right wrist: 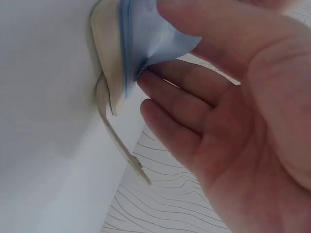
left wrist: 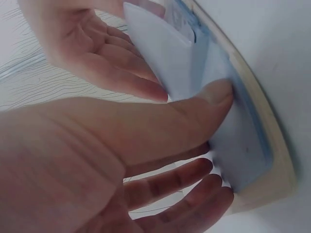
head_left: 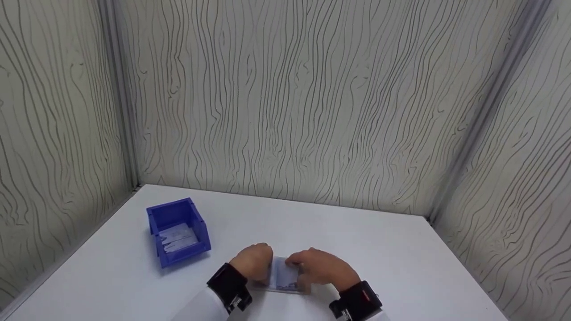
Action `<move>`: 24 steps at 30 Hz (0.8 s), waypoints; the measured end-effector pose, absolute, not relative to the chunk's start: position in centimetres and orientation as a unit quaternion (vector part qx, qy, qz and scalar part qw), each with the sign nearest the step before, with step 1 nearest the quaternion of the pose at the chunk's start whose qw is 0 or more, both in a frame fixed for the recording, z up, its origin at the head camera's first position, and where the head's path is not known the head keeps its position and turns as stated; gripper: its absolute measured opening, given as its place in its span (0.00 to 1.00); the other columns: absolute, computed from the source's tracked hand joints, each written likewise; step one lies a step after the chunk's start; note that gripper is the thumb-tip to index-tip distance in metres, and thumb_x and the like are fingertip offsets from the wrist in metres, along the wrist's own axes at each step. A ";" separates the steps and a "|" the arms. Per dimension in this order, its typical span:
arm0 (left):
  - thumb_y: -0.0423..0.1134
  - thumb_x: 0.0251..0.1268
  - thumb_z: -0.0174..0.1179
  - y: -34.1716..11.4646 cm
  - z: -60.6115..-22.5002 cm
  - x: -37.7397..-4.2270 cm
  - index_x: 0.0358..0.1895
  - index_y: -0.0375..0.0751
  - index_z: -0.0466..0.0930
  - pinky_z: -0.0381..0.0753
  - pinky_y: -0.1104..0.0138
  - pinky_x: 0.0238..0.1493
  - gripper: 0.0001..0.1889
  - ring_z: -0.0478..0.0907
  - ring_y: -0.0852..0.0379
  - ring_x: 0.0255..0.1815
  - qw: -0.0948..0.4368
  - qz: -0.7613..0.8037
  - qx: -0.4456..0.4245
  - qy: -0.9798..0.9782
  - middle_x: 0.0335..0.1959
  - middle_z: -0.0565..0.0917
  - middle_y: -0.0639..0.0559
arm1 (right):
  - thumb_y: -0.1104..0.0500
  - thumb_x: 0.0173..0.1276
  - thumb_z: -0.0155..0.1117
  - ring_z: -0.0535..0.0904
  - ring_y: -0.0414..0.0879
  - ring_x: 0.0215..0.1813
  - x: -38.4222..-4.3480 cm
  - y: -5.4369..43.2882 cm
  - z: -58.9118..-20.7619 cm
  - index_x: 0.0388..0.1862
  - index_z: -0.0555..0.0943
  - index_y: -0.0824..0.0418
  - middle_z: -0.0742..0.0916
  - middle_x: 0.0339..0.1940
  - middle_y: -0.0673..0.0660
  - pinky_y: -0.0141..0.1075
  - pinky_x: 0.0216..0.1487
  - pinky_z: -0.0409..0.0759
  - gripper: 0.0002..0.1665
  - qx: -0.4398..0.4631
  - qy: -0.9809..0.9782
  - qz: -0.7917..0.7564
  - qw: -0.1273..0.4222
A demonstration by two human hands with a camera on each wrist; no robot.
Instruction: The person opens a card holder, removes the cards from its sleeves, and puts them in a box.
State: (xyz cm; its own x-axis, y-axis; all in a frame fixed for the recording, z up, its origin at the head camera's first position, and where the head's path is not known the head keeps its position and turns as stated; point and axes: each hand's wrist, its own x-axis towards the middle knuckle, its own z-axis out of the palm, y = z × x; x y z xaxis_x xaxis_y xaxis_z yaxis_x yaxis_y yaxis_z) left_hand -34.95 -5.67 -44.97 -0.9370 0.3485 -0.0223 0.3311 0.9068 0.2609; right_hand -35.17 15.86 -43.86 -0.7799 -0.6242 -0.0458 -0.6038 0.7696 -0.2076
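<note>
Near the table's front edge, an open card holder [head_left: 285, 274] with clear bluish sleeves lies between both hands. Its cream cover [left wrist: 279, 170] shows below the sleeves in the left wrist view. My left hand [head_left: 253, 264] grips the left side, thumb flat on a sleeve and the other fingers at the edge. A bent, raised sleeve page [left wrist: 165, 48] stands up from the holder. My right hand [head_left: 324, 269] pinches a sleeve at the right side, its lower fingers beside the edge. A thin cream strap [right wrist: 121, 141] sticks out from the cover in the right wrist view.
To the left on the white table [head_left: 357, 240] stands a blue open-front bin [head_left: 185, 254] with pale cards [head_left: 178, 236] in it. Panels with a wood-grain line pattern [head_left: 285, 98] enclose the table at the back and both sides.
</note>
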 end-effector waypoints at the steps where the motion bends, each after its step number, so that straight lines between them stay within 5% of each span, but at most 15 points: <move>1: 0.29 0.47 0.79 -5.7 -45.7 -35.6 0.32 0.35 0.84 0.84 0.58 0.40 0.12 0.72 0.53 0.31 0.032 0.124 0.181 0.975 0.32 0.80 0.48 | 0.61 0.64 0.78 0.87 0.42 0.58 -35.2 15.9 -43.8 0.65 0.88 0.52 0.93 0.59 0.48 0.43 0.63 0.86 0.29 -0.323 0.940 -0.096 0.051; 8: 0.30 0.45 0.80 -5.7 -47.1 -36.9 0.32 0.38 0.84 0.82 0.59 0.37 0.13 0.73 0.54 0.31 0.030 0.132 0.182 0.974 0.31 0.79 0.50 | 0.62 0.64 0.78 0.89 0.56 0.55 -35.8 16.1 -43.9 0.61 0.86 0.66 0.92 0.57 0.62 0.49 0.55 0.89 0.26 -0.285 0.941 -0.185 -0.008; 12: 0.31 0.43 0.83 -6.2 -45.7 -35.9 0.30 0.39 0.84 0.80 0.60 0.36 0.15 0.73 0.55 0.30 0.049 0.159 0.181 0.969 0.29 0.79 0.51 | 0.63 0.61 0.81 0.91 0.57 0.50 -36.0 15.9 -44.3 0.60 0.84 0.71 0.92 0.53 0.65 0.47 0.49 0.91 0.30 -0.232 0.938 -0.255 -0.025; 17: 0.31 0.43 0.84 -6.6 -44.0 -34.3 0.30 0.39 0.84 0.79 0.62 0.36 0.16 0.72 0.56 0.29 0.057 0.178 0.177 0.966 0.29 0.78 0.53 | 0.65 0.60 0.80 0.92 0.55 0.51 -36.1 15.4 -44.5 0.60 0.84 0.73 0.93 0.48 0.63 0.49 0.53 0.91 0.29 -0.158 0.923 -0.350 0.004; 24: 0.33 0.44 0.84 -6.7 -43.8 -34.3 0.34 0.40 0.85 0.81 0.62 0.39 0.16 0.72 0.57 0.31 0.053 0.168 0.176 0.968 0.30 0.79 0.54 | 0.65 0.62 0.78 0.93 0.52 0.48 -36.1 14.6 -44.9 0.56 0.86 0.70 0.95 0.45 0.62 0.44 0.49 0.91 0.23 -0.150 0.893 -0.424 0.008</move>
State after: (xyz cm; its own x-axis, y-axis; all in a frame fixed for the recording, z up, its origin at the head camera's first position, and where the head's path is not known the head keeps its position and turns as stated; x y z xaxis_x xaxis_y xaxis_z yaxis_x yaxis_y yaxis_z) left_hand -34.29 -6.70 -43.83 -0.9324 0.3590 -0.0427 0.3236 0.8814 0.3440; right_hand -36.15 14.62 -44.91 -0.9550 -0.2740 0.1132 -0.2611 0.5964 -0.7591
